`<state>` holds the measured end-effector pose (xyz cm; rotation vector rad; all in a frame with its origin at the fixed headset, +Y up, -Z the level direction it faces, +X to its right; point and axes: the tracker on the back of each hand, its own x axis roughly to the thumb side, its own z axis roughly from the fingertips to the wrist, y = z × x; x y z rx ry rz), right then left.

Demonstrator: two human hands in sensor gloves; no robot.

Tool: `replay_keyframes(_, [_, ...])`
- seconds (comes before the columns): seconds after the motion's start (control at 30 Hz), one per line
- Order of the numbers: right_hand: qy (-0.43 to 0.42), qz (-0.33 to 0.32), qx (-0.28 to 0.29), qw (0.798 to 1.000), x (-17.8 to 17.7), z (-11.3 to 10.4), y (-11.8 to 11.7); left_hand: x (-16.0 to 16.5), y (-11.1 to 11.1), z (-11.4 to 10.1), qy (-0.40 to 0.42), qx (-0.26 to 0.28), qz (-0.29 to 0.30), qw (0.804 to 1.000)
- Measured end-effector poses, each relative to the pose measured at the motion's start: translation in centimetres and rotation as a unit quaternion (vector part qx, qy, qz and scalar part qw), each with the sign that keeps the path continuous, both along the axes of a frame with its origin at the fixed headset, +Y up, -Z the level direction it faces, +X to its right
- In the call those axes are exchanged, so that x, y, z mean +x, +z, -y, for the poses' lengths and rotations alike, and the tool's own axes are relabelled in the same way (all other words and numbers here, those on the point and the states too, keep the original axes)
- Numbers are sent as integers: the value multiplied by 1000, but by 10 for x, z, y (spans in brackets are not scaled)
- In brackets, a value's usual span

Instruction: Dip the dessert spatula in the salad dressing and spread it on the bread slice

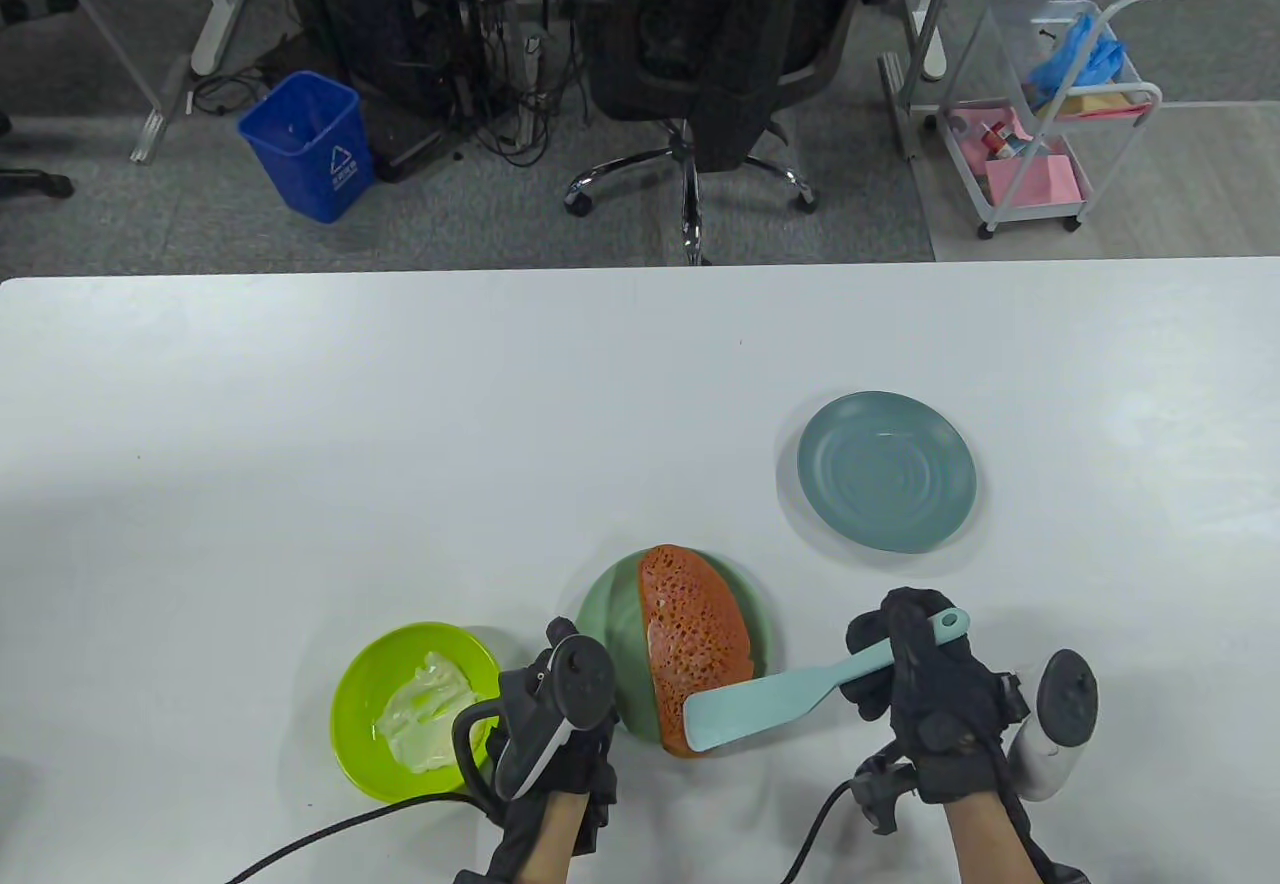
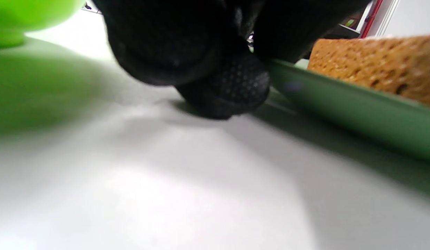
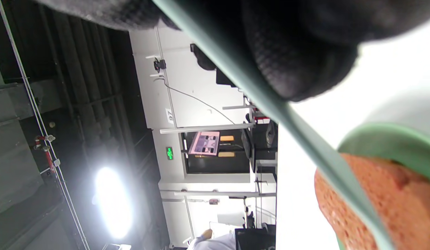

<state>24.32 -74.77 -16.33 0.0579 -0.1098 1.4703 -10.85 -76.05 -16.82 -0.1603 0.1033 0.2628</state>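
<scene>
Table view, spatula [image 1: 790,686] blade leftward over bread slice [image 1: 695,654]

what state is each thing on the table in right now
dessert spatula: held by the handle in the right hand, blade over the bread slice, looks clean
bread slice: lying on the green plate, mostly bare
lime bowl: upright, holds pale salad dressing
blue-grey plate: empty, flat on the table
left hand: resting on the table between bowl and green plate, holding nothing
</scene>
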Motion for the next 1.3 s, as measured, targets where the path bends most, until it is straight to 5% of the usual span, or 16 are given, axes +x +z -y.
replay_keyframes(0.5, [-21, 61, -2, 998, 30, 6, -1, 0, 0, 0, -1, 1, 1, 1000])
replay_keyframes(0.87, [-74, 12, 7, 997, 11, 16, -7, 0, 0, 0, -8, 5, 6, 1000])
replay_keyframes(1.3, [21, -6, 3, 1000, -2, 5, -2, 1, 1, 1, -8, 5, 7, 1000])
